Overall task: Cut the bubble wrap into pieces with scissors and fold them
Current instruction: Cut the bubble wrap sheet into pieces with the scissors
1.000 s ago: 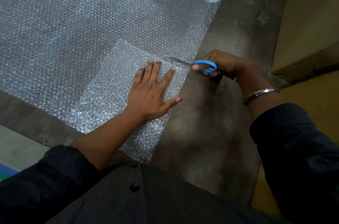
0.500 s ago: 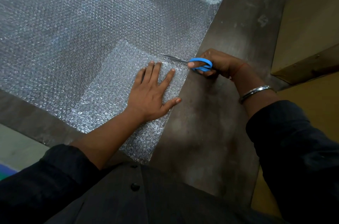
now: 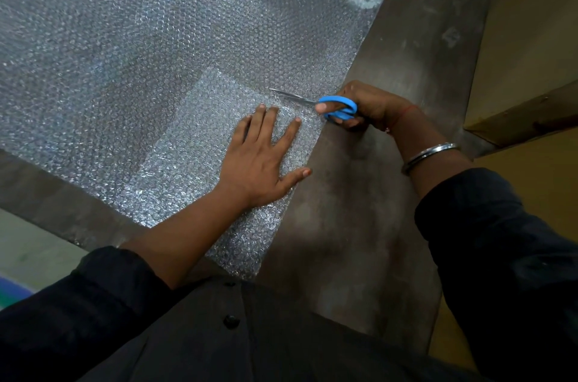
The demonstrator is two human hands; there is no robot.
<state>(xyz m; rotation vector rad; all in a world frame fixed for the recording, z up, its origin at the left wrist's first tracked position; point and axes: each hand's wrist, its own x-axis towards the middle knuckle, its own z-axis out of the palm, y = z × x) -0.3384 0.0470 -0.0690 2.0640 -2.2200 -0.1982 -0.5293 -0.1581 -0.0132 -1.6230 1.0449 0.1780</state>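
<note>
A large clear bubble wrap sheet [image 3: 162,24] covers most of the metal table. Its near end is folded back into a brighter doubled rectangle [image 3: 200,143]. My left hand [image 3: 262,159] lies flat on that doubled part, fingers spread, pressing it down. My right hand [image 3: 366,106] grips blue-handled scissors [image 3: 339,107] at the sheet's right edge. The thin metal blades point left into the wrap, just beyond my left fingertips. I cannot tell how wide the blades are apart.
The bare metal table [image 3: 359,225] runs along the right of the sheet. A cardboard box [image 3: 531,53] stands at the far right, close to my right wrist. The floor shows at the lower left past the table's edge.
My right hand has moved the scissors leftward, deeper into the bubble wrap along the fold's far edge. My left hand has stayed flat in place.
</note>
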